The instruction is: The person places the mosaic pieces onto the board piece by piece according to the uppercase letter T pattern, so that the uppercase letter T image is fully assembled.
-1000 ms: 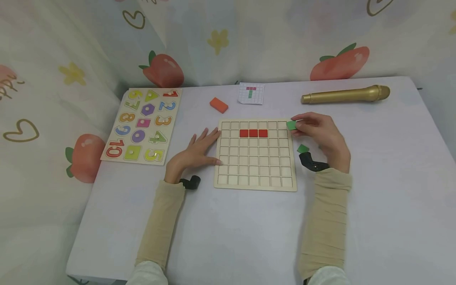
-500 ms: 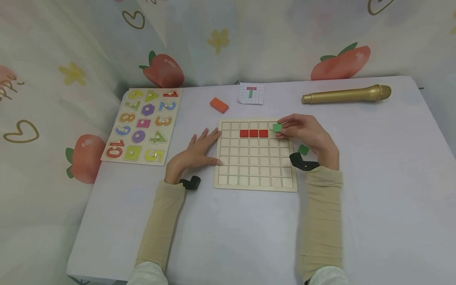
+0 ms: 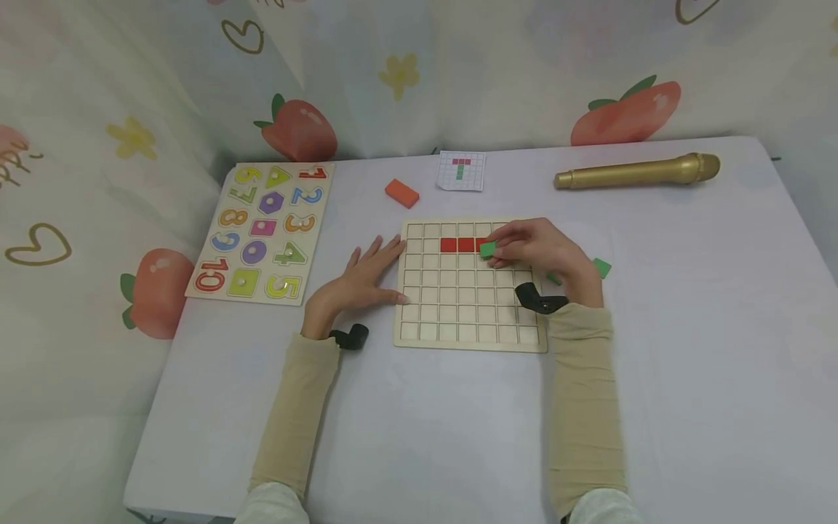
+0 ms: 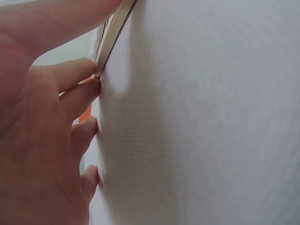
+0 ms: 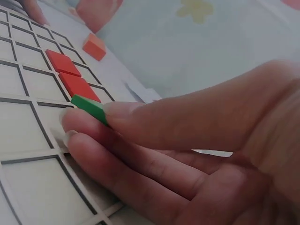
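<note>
A wooden grid board (image 3: 448, 314) lies on the table, with red square tiles (image 3: 465, 245) side by side in its second row. My right hand (image 3: 537, 251) pinches a green square tile (image 3: 487, 249) between thumb and fingertips, close over the grid. In the head view that tile overlaps the rightmost red one; in the right wrist view the green tile (image 5: 91, 108) tilts beside the red tiles (image 5: 75, 85). My left hand (image 3: 358, 282) rests at the board's left edge, fingers spread, thumb and fingertips touching the rim. The left wrist view shows its fingertips against the board's side (image 4: 110, 40).
Other green tiles (image 3: 602, 268) lie right of the board, partly behind my right wrist. An orange block (image 3: 402, 193) and a pattern card (image 3: 461, 171) sit beyond the board. A number puzzle (image 3: 262, 233) is at left, a gold microphone (image 3: 636, 173) at back right.
My right hand has carried the green tile leftward from the board's right edge to beside the red tiles. Another green tile has come into view behind the wrist. My left hand stays put.
</note>
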`<state>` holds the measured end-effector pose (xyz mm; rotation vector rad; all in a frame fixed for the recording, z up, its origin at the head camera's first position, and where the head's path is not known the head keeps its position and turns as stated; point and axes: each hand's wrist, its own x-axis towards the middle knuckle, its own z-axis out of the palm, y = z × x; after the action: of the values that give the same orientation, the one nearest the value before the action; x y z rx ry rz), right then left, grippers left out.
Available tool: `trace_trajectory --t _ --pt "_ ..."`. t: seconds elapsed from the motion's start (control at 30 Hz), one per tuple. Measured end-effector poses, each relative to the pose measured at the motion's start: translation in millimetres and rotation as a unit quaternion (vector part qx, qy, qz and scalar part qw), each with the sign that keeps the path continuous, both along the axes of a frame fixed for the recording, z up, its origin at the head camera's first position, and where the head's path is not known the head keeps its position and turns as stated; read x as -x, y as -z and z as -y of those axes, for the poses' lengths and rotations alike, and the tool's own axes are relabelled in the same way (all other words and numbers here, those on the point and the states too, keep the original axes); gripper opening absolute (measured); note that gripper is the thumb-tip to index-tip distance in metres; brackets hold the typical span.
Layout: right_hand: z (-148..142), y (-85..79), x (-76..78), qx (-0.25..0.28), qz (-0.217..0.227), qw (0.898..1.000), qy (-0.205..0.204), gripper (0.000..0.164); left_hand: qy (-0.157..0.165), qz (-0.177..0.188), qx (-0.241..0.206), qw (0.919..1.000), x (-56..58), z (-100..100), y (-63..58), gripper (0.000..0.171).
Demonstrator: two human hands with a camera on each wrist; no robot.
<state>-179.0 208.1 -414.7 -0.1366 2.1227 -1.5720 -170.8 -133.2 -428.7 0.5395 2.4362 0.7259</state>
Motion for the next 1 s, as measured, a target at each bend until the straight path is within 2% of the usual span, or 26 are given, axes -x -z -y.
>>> trace_trajectory --t 0.23,0.47,0.57,0.8,0.9,1.0 --pt "5.5 -2.4 -0.6 -0.011 -0.003 1.000 -0.024 0.034 0.000 0.000 0.002 1.0000 -1.2 -2.2 0.7 0.102" --pt "14.2 -3.6 0.9 -0.066 -0.037 0.995 -0.063 0.033 0.007 -0.001 0.007 1.0000 -1.3 -4.5 0.9 0.103" --pt "16.2 -3.2 2.1 -0.074 -0.034 0.995 -0.060 0.033 0.005 0.000 0.005 1.0000 -1.2 -5.6 -1.0 0.102" --pt "19.3 4.0 6.6 -0.054 -0.018 0.997 -0.046 0.031 -0.002 0.007 0.005 1.0000 -1.2 -5.6 -3.2 0.103" --pt "18.7 9.1 5.5 -0.066 -0.028 0.996 -0.051 0.031 -0.002 0.008 0.005 1.0000 -0.9 -4.9 -2.3 0.103" --pt "20.4 12.1 7.8 -0.092 -0.058 0.992 -0.063 0.031 -0.003 0.001 -0.003 1.0000 0.5 0.0 -0.9 0.102"
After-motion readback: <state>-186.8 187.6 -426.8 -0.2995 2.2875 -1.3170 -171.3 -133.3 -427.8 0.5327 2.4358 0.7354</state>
